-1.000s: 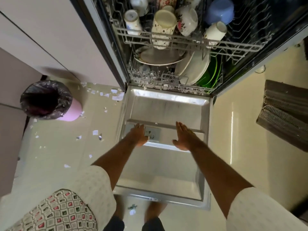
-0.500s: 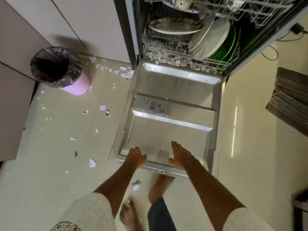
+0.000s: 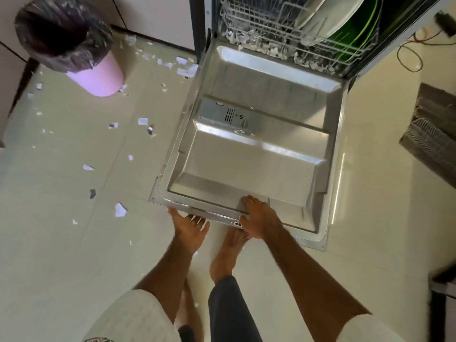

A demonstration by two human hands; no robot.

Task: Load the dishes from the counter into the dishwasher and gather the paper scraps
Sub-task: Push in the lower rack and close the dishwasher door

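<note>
While my right hand [image 3: 259, 218] clamps the lip of the open stainless-steel dishwasher door [image 3: 246, 156], my left hand [image 3: 188, 229] sits beneath it, grip indiscernible; the lip's small label [image 3: 237, 223] is unreadable.

Soft, fairly bright light fills the view, with glare streaks on the steel door [image 3: 259, 154] and the glossy floor [image 3: 382, 193] beside its right edge. Wide-angle bending warps the borders, and detail is slightly blurred.
</note>
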